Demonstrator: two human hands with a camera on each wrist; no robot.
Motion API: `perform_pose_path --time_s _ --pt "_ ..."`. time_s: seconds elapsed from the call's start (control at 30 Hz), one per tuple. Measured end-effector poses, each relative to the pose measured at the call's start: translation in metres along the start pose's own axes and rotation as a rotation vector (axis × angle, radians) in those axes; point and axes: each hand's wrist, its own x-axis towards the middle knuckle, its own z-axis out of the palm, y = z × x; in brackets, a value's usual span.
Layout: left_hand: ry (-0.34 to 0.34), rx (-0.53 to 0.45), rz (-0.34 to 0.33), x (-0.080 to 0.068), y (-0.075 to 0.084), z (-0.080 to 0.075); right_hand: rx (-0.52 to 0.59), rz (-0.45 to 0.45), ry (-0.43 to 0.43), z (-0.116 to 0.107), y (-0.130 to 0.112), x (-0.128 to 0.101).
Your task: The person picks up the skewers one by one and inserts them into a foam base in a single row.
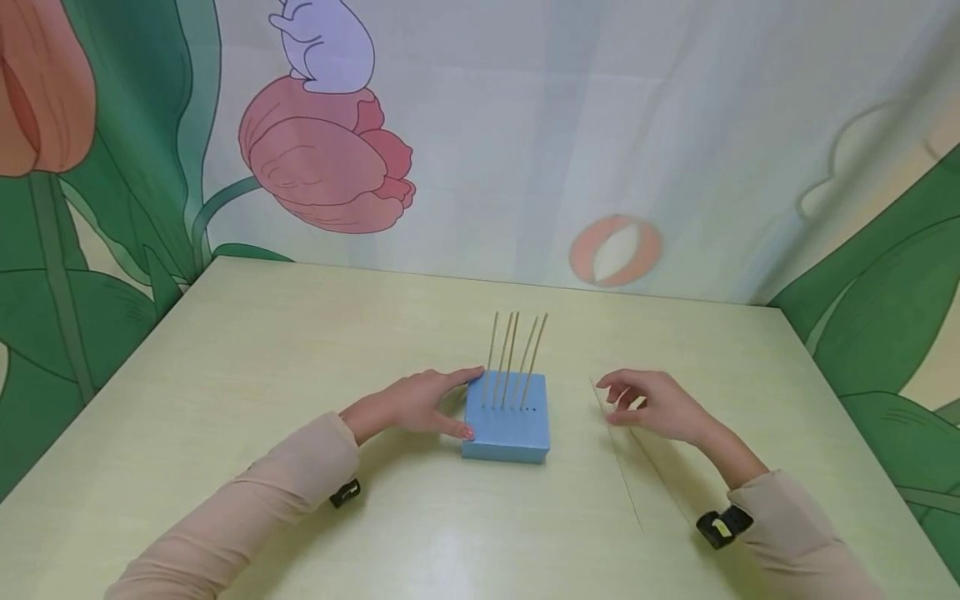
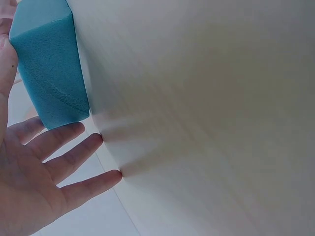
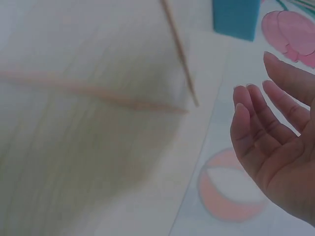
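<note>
Left hand [image 1: 420, 406], nearest the camera: fingers straight, pressed against the left side of the blue rectangular foam block [image 1: 506, 421] on the pale green tabletop [image 1: 300, 350]. Five thin wooden skewers [image 1: 513, 358] stand in its holes; about two holes look empty. Right hand [image 1: 660, 406]: relaxed, gripping nothing; two loose skewers [image 1: 618, 454] lie just beside it.

Pale green table [image 1: 300, 350] before a tulip-printed, seemingly fabric backdrop [image 1: 322, 158].

No readable text, labels, brands or numbers are showing anywhere in any of the three views.
</note>
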Motion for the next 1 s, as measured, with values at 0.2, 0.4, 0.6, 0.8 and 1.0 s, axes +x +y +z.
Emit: perform_pose_path --time_s 0.2,0.4,0.6,0.8,1.0 --pt "-0.002 -0.006 0.004 -0.001 -0.001 0.000 -0.018 0.050 -0.077 -0.007 0.020 -0.004" --pt "0.004 -0.007 0.011 -0.001 -0.001 0.001 -0.060 0.110 -0.140 -0.011 0.039 -0.009" --pt "0.006 0.003 0.007 0.000 -0.001 0.001 -0.133 0.114 -0.212 -0.012 0.055 -0.012" --pt "0.004 0.010 -0.001 0.001 0.000 0.001 -0.119 0.103 -0.268 -0.014 0.061 -0.012" --pt "0.004 0.008 -0.005 0.000 0.000 0.001 -0.101 0.094 -0.300 -0.013 0.059 -0.009"
